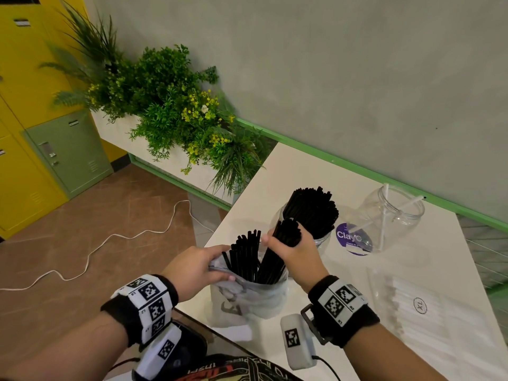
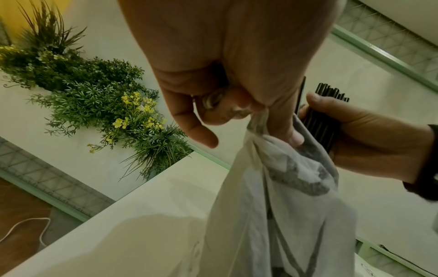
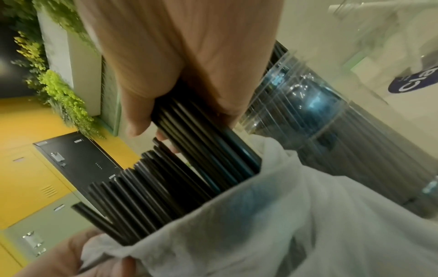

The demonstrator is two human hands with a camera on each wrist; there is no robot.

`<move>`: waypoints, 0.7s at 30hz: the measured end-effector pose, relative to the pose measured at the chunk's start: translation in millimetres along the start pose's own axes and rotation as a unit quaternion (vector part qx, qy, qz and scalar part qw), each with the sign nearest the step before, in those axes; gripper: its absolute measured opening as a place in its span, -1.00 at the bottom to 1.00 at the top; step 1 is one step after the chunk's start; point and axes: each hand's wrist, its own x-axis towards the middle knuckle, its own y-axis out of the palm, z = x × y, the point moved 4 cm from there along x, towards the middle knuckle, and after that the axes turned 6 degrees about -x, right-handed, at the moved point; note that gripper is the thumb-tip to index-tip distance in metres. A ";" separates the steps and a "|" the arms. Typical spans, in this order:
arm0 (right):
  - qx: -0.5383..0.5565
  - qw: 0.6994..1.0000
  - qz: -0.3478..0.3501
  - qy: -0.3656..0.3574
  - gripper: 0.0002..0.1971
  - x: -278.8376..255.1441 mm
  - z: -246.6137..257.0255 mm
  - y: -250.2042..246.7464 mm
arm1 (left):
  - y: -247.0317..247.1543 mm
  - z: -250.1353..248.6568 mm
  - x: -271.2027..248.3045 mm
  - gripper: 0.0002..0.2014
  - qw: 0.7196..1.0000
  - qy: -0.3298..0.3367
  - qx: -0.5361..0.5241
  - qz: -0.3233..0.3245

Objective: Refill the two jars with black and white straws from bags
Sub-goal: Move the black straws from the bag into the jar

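Note:
My left hand [image 1: 204,266] pinches the rim of a translucent plastic bag [image 1: 255,298] standing on the white table [image 1: 343,284]; the left wrist view shows the bag [image 2: 279,196] hanging from its fingers. Loose black straws [image 1: 246,255] stick up out of the bag. My right hand [image 1: 291,250] grips a bundle of black straws [image 1: 283,243] whose lower ends are still inside the bag [image 3: 272,215]. Behind stands a clear jar [image 1: 321,237] packed with black straws [image 1: 313,209]. To its right a second clear jar [image 1: 393,215] holds only a few white straws [image 1: 384,210].
A flat clear bag of white straws [image 1: 428,312] marked XL lies on the table at the right. A planter with green plants [image 1: 176,105] borders the table's left end. Yellow and green lockers [image 1: 55,149] and a white cable [image 1: 110,243] are at the left.

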 end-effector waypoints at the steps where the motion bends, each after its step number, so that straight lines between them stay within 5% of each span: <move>1: 0.007 1.000 -0.018 -0.011 -0.83 0.2 5.2 -2.3 | -0.1 1.3 1.0 -0.47 1.000 -0.004 0.005 0.000; 4: 0.016 0.996 -0.072 -0.056 -0.85 1.9 22.9 -11.1 | 0.3 3.6 3.0 -0.32 1.000 -0.005 0.017 0.003; 8: 0.050 0.986 -0.120 -0.100 -0.74 4.9 44.5 -23.0 | -1.0 2.1 3.5 -0.50 1.000 -0.005 0.014 0.002; 15: 0.091 0.973 -0.143 -0.157 -0.47 8.3 77.2 -36.5 | -3.6 1.7 5.3 -0.45 1.000 0.000 0.009 -0.003; 21: 0.043 0.979 -0.133 -0.148 -0.35 21.8 84.7 -37.8 | -11.8 -13.7 5.6 -0.77 1.000 0.008 0.001 0.001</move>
